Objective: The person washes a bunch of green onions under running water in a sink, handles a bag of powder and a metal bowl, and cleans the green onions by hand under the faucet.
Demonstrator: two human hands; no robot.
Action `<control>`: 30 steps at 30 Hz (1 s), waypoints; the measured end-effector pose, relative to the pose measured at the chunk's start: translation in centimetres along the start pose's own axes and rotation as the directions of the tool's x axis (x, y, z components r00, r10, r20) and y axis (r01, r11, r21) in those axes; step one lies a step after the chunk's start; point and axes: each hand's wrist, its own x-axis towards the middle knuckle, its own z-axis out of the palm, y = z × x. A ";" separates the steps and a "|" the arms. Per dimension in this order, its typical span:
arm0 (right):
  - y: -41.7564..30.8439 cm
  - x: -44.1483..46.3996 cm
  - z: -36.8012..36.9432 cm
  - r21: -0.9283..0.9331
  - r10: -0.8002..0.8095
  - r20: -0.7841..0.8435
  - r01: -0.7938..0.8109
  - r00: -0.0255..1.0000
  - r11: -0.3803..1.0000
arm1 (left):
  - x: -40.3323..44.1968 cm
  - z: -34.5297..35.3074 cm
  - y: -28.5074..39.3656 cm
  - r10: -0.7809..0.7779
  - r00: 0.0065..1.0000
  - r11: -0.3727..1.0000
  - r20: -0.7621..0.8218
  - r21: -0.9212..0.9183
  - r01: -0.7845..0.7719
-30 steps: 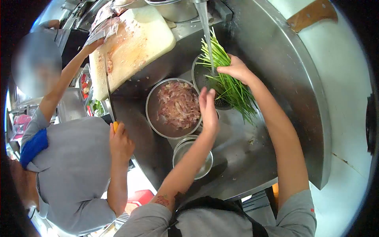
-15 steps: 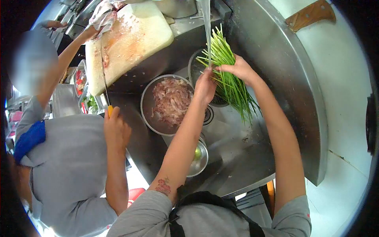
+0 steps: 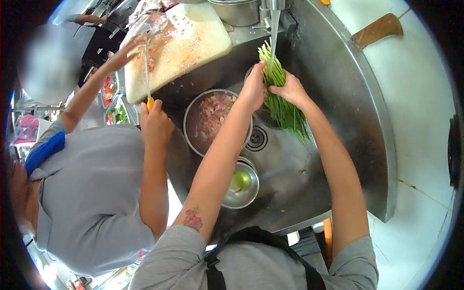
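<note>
A bunch of long green chives (image 3: 280,108) is between my hands over the sink, its pale ends toward the tap and its leaf tips hanging toward me. My left hand (image 3: 253,91) is closed on the bunch's left side. From the right, my right hand (image 3: 291,92) grips it with the thumb across the stalks. A stream of water (image 3: 274,36) falls onto the pale ends. Behind the bunch, a dark round colander is mostly hidden.
In the sink (image 3: 333,159) stand a bowl of sliced raw meat (image 3: 212,113) and a small metal bowl (image 3: 241,195) with something green. At left a co-worker holds a yellow-handled knife (image 3: 148,72) by the cutting board (image 3: 193,38). A wooden-handled cleaver (image 3: 379,31) lies beyond the rim.
The chives are gathered tighter, and my left hand has moved up along them. The co-worker's knife has swung up over the board, and their other hand has come nearer its blade.
</note>
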 end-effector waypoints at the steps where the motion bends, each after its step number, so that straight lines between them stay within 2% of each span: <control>1: 0.0 0.1 -0.2 0.040 -0.006 0.007 0.006 1.000 0.999 | -1.8 1.0 1.8 -0.005 0.999 0.999 0.038 0.049 0.003; 4: -3.2 -0.6 -1.6 0.225 0.028 0.169 -0.066 0.985 0.972 | -2.4 1.3 3.1 0.004 0.990 0.990 0.140 0.139 -0.023; 5: -4.0 -0.8 -1.8 0.264 0.024 0.177 -0.071 0.984 0.962 | -2.2 1.1 3.3 0.010 0.986 0.987 0.168 0.159 -0.037; 8: -6.1 -1.3 -2.7 0.393 0.016 0.238 -0.111 0.971 0.913 | -2.3 0.5 4.6 -0.007 0.897 0.993 0.441 0.112 -0.047; 9: -6.8 -1.6 -3.1 0.443 0.014 0.284 -0.145 0.959 0.885 | -2.4 0.6 5.1 -0.039 0.909 0.986 0.415 0.162 -0.031; 10: -7.2 -1.8 -3.4 0.490 0.009 0.328 -0.178 0.945 0.853 | -2.3 0.9 5.4 -0.009 0.907 0.970 0.421 0.224 -0.095; 12: -7.6 -1.9 -3.0 0.498 -0.030 0.291 -0.125 0.956 0.858 | -1.8 2.0 6.2 0.050 0.895 0.914 0.443 0.341 -0.220; 13: -7.8 -2.0 -2.8 0.501 -0.050 0.272 -0.097 0.961 0.860 | -1.8 2.4 6.6 0.091 0.909 0.918 0.407 0.320 -0.235; 16: -8.4 -2.2 -2.7 0.561 -0.123 0.167 0.008 0.978 0.828 | -2.1 3.4 8.4 0.017 0.934 0.951 0.358 0.283 -0.126; 17: -7.7 -2.0 -2.2 0.566 -0.197 0.115 0.099 0.974 0.819 | -2.3 3.8 8.8 0.019 0.934 0.956 0.356 0.267 -0.121; 20: -6.8 -4.2 -0.6 0.628 -0.086 0.016 0.057 0.996 0.776 | -1.7 3.9 8.3 0.051 0.932 0.960 0.360 0.241 -0.145; 21: -5.5 -4.9 0.1 0.634 -0.034 0.017 0.016 0.999 0.773 | -2.1 4.4 8.2 0.053 0.930 0.986 0.365 0.131 -0.108; 23: -3.9 -7.5 1.4 0.559 -0.020 -0.048 0.044 0.999 0.828 | -2.8 5.0 8.7 0.036 0.941 0.988 0.336 0.129 -0.084; 25: 0.6 -9.5 3.3 0.339 0.155 0.105 -0.182 0.982 0.923 | -2.5 4.9 9.3 0.041 0.949 0.987 0.313 0.132 -0.087; 27: 9.9 -12.0 5.3 0.244 -0.055 0.281 -0.016 0.958 0.970 | -2.7 4.8 10.5 0.093 0.943 0.982 0.320 0.126 -0.140; 29: 13.6 -13.9 3.6 -0.115 0.021 0.287 0.012 0.958 0.993 | -3.2 4.9 11.5 0.108 0.949 0.978 0.296 0.141 -0.155; 30: 17.6 -11.4 3.8 0.194 0.018 0.156 -0.048 0.988 0.980 | -2.8 4.7 11.5 0.121 0.929 0.962 0.349 0.190 -0.197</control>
